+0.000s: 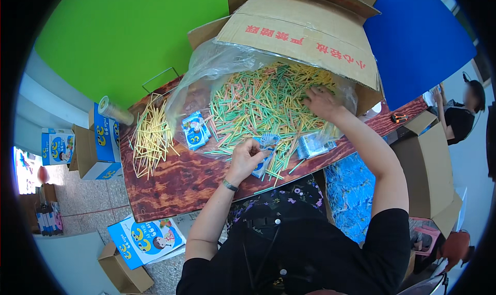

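Note:
A big heap of thin pink, green and yellow sticks (258, 101) spills from a clear plastic bag (201, 62) onto the table. My left hand (245, 161) is closed in a pinch on a small blue-and-white packet (268, 139) at the heap's near edge. Over the heap's right side reaches my right hand (321, 103), its fingers apart and resting on the sticks; their tips are partly hidden. Left of the heap lies another blue packet (196, 130). A clear-and-blue packet (316, 145) lies near the table's front edge, right of my left hand.
An open cardboard carton (305, 29) lies behind the heap. Yellow sticks (153, 135) form a separate pile on the table (175, 184), near a clear round tub (114, 110). Blue boxes (106, 140) stand left. Right are a tall carton (426, 166) and another person (457, 117).

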Tool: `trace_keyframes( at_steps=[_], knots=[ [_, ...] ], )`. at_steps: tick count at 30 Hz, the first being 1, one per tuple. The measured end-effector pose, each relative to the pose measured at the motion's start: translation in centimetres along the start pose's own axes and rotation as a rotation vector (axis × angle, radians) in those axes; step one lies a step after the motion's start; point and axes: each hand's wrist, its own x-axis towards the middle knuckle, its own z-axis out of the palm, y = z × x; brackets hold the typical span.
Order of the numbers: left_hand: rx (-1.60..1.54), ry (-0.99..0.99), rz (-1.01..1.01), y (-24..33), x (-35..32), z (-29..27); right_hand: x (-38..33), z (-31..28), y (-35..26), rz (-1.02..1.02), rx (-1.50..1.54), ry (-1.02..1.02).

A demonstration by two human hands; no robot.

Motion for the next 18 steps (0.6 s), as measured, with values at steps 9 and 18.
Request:
trace_keyframes(
  at_steps=[9,18],
  knots=[
    [0.019,0.009,-0.021,-0.5,-0.6,-0.1,0.4,-3.8,2.1,-0.059,-0.090,-0.193],
    [-0.018,0.013,-0.031,0.6,-0.6,-0.1,0.1,-6.1,3.8,0.362,0.688,-0.200]
  ],
)
